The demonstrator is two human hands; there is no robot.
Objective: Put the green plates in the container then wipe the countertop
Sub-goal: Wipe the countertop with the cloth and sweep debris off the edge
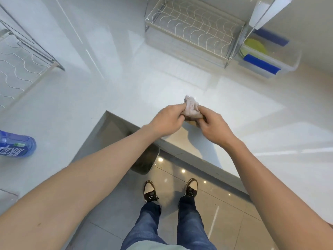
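A crumpled pale cloth [191,107] is bunched between both hands just above the white countertop [126,91], near its front edge. My left hand [168,120] grips the cloth's left side and my right hand [213,126] pinches its right side. Green plates [255,45] lie inside a clear plastic container [288,64] with blue handles at the far right, partly hidden behind the rack's frame.
A white wire dish rack [194,27] stands at the back, left of the container. Another wire rack [21,56] sits at the far left. A blue bottle [16,146] lies at the left edge. A dark bin [144,159] stands on the floor below the counter corner.
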